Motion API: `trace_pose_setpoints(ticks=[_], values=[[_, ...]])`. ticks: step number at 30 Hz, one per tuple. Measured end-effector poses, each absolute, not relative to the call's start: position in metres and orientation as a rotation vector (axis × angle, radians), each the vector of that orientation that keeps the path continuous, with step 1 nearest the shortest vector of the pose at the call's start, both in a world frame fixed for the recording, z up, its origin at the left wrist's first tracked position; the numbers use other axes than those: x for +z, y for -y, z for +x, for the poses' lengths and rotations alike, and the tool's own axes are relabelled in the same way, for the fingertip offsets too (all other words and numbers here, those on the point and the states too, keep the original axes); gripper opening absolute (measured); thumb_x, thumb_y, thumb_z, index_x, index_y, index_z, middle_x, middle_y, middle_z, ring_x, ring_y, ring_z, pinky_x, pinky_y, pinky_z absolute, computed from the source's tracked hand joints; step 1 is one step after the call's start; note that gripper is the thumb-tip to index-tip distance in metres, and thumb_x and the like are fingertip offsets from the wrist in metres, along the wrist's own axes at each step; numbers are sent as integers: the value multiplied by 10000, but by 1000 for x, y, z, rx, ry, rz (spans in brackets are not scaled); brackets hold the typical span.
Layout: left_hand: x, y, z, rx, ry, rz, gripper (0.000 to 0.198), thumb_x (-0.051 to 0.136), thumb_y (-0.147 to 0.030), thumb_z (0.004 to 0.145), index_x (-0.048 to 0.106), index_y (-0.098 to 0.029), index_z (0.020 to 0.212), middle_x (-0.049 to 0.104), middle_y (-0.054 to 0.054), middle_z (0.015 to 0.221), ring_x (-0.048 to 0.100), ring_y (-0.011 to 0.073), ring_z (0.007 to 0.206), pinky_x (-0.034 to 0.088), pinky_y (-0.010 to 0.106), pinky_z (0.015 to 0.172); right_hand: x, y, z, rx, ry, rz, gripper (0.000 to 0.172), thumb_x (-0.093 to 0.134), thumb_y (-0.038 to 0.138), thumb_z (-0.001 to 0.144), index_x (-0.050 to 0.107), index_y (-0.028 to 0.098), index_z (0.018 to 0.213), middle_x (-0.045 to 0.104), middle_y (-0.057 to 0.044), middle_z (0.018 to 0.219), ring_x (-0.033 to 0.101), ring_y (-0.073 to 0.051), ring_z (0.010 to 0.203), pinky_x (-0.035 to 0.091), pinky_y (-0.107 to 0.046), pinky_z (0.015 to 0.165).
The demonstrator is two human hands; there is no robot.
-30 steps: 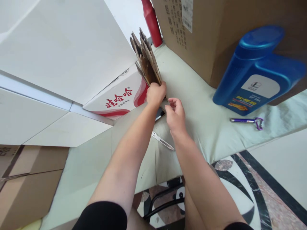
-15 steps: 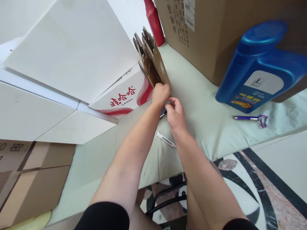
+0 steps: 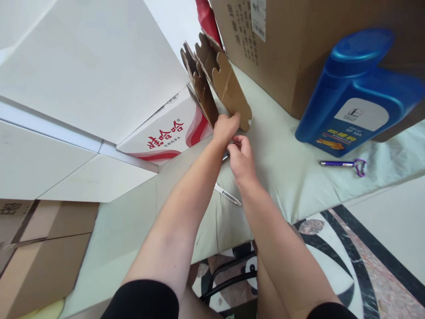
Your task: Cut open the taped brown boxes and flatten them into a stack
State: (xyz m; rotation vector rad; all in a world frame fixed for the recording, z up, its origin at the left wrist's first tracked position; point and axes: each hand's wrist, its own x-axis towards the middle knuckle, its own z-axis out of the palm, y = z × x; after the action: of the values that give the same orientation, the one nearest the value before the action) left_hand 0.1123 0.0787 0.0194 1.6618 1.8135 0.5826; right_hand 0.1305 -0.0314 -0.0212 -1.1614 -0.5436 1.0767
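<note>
My left hand [image 3: 225,128] grips the lower end of a bundle of brown die-cut cardboard pieces [image 3: 202,84] that stands upright against a white carton with red print [image 3: 166,133]. One cardboard piece [image 3: 229,91] has fanned out to the right of the bundle. My right hand [image 3: 241,159] is just below the left, fingers curled in a pinch at the bottom edge of the cardboard. A small utility knife [image 3: 227,195] lies on the pale green cloth [image 3: 285,173] under my forearms.
A blue jug [image 3: 355,93] leans against a large brown box [image 3: 299,40] at the right. A purple pen with a carabiner [image 3: 341,165] lies near it. A red bottle [image 3: 207,17] stands behind. Brown cartons [image 3: 40,248] sit at lower left, white panels [image 3: 83,66] at upper left.
One cardboard piece has swung out to the right from the bundle. My right hand has moved up to the bundle's lower edge, next to the left hand.
</note>
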Motion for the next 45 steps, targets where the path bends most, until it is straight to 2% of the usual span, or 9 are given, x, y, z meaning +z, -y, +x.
trace_pose_setpoints(ticks=[5, 9, 12, 15, 20, 28, 32, 37, 45], values=[[23, -79, 113, 559, -1782, 1677, 322, 527, -462, 898, 677, -181, 851, 741, 155, 911, 717, 300, 1011, 537, 388, 888, -21, 31, 130, 1064, 529, -1154, 250, 566, 337, 739, 552, 243, 971, 660, -38, 1071, 590, -214, 1045, 445, -416, 991], [32, -69, 114, 608, -1770, 1617, 296, 587, -409, 897, 595, -209, 678, 638, 80, 682, 678, 254, 839, 511, 363, 807, -20, 32, 130, 1062, 540, -1174, 238, 569, 331, 730, 555, 245, 951, 663, -24, 1050, 591, -210, 1023, 444, -413, 983], [37, -45, 100, 764, -1587, 1343, 412, 609, -325, 903, 420, -232, 548, 387, -23, 488, 460, 133, 513, 417, 287, 573, -19, 32, 131, 1053, 539, -1174, 252, 569, 358, 726, 560, 239, 948, 661, -28, 1047, 600, -214, 1022, 448, -412, 984], [34, -3, 60, 718, -1224, 730, 523, 557, -375, 942, 260, -227, 538, 192, -79, 460, 194, 69, 373, 185, 237, 401, -18, 32, 133, 1069, 511, -1199, 273, 568, 370, 723, 563, 241, 964, 652, -32, 1072, 606, -213, 1016, 457, -408, 977], [14, 74, -41, 856, -1116, 366, 514, 520, -398, 911, 247, -214, 516, 115, -78, 461, 113, 74, 371, 138, 234, 408, -15, 32, 134, 1101, 519, -1213, 265, 586, 348, 712, 566, 240, 953, 620, -20, 998, 603, -205, 977, 463, -395, 965], [-2, 124, -119, 1236, -1405, 526, 595, 331, -565, 920, 371, -296, 390, 124, 53, 390, -102, 174, 555, 16, 314, 552, -24, 41, 109, 1057, 726, -1217, 190, 572, 319, 749, 569, 247, 925, 613, -16, 955, 588, -190, 897, 492, -355, 859], [-14, 131, -136, 1306, -1342, 495, 609, 320, -577, 925, 340, -284, 392, 75, 53, 429, -105, 183, 575, 19, 317, 569, -34, 49, 94, 998, 856, -1241, 156, 576, 313, 763, 584, 246, 904, 606, -15, 914, 581, -181, 846, 500, -342, 799], [-22, 145, -158, 1392, -1172, 326, 534, 450, -447, 890, 216, -200, 478, 126, 0, 466, 39, 139, 466, 87, 312, 508, -42, 70, 76, 951, 1016, -1316, 177, 612, 355, 748, 604, 240, 882, 637, -30, 944, 604, -183, 838, 508, -361, 778], [-1, 169, -208, 1678, -644, -33, 529, 306, -429, 1015, 117, -214, 570, 127, -53, 485, 129, 106, 406, 147, 269, 438, -37, 113, 32, 967, 1219, -1327, 219, 700, 386, 712, 633, 264, 881, 676, -57, 978, 706, -243, 906, 503, -473, 891]])
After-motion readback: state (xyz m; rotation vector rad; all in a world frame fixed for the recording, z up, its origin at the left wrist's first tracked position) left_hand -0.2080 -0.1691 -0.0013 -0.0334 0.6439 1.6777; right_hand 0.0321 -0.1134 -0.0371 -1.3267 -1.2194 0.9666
